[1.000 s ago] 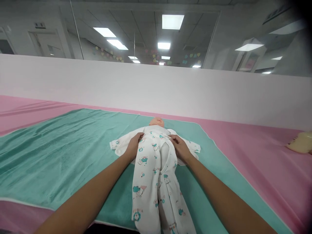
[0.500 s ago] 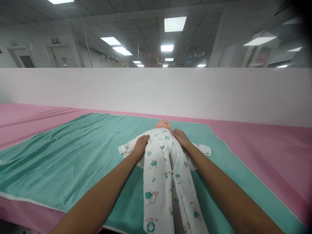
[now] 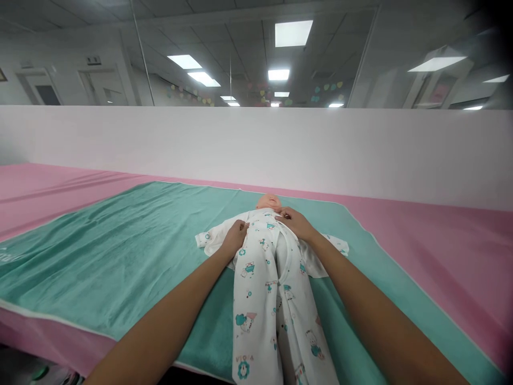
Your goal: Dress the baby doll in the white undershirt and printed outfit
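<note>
A baby doll (image 3: 269,201) lies on its back, its head at the far end. Over its body is a white baby romper (image 3: 256,278) printed with small teal and pink figures, the long legs stretching toward me. White sleeves (image 3: 205,237) of a top stick out to both sides. My left hand (image 3: 236,235) is closed at the romper's left edge, fingertips pinching the cloth near the chest. At the neckline, just below the doll's head, my right hand (image 3: 294,222) has its bent fingers closed on the upper right edge of the romper.
A teal towel (image 3: 132,246) lies spread beneath the doll on a pink sheet (image 3: 441,251). Behind runs a low white wall (image 3: 240,144) with a mirror or glass panel (image 3: 248,59) above it. Dark items show below the front left edge.
My right hand has shifted slightly left across the neckline, and the cloth there moved with it. My left hand stays at the left edge. The view has tilted slightly.
</note>
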{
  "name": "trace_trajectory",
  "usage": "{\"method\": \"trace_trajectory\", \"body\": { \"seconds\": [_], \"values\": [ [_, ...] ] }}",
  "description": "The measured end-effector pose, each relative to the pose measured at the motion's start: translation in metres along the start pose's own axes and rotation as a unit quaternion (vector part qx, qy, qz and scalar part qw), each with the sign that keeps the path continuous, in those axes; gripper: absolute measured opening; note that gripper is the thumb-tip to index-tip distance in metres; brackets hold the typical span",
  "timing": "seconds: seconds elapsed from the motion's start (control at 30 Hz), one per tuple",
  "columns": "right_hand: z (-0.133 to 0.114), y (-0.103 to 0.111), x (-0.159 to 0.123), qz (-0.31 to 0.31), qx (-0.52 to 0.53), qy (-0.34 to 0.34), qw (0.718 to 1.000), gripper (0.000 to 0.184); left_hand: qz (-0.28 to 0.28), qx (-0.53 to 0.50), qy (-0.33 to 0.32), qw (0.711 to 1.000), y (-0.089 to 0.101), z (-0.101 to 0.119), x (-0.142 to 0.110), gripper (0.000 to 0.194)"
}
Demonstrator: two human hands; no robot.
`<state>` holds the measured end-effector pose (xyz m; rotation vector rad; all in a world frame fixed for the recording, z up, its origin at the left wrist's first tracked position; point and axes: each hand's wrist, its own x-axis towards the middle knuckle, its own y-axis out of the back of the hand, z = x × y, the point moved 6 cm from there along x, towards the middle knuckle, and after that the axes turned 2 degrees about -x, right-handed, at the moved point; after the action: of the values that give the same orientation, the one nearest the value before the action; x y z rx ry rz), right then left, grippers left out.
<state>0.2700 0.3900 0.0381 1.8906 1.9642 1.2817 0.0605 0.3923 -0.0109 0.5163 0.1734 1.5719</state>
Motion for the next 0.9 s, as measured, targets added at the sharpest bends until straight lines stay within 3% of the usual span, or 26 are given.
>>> {"method": "trace_trajectory", "body": {
  "seconds": [0.17,0.37,0.47,0.63,0.7,0.8,0.9],
  "values": [
    [0.001,-0.003,0.015,0.015,-0.119,-0.04,0.992,0.026,0.04,0.011,0.008,0.999,0.003,-0.001,0.004,0.021],
    [0.022,-0.015,0.031,0.065,-0.07,-0.085,0.992,0.025,0.044,0.034,0.032,0.998,0.002,-0.005,0.009,0.017],
    [0.028,-0.015,0.02,0.104,-0.019,-0.09,0.99,0.026,0.029,0.043,0.031,0.998,0.003,-0.003,0.007,0.012],
    [0.03,-0.001,-0.03,0.177,0.013,-0.089,0.98,0.026,0.024,0.124,0.011,0.992,0.008,0.004,-0.005,0.006],
    [0.033,0.003,-0.048,0.166,0.001,-0.106,0.98,0.025,0.023,0.155,0.0,0.988,0.01,0.006,-0.01,0.012],
    [0.042,0.003,-0.062,0.103,0.003,-0.147,0.984,0.022,0.005,0.132,0.01,0.991,0.011,0.007,-0.016,0.017],
    [0.05,-0.007,-0.067,0.017,0.145,-0.192,0.97,0.013,-0.025,0.075,0.024,0.997,0.01,0.007,-0.019,0.012]
  ]
}}
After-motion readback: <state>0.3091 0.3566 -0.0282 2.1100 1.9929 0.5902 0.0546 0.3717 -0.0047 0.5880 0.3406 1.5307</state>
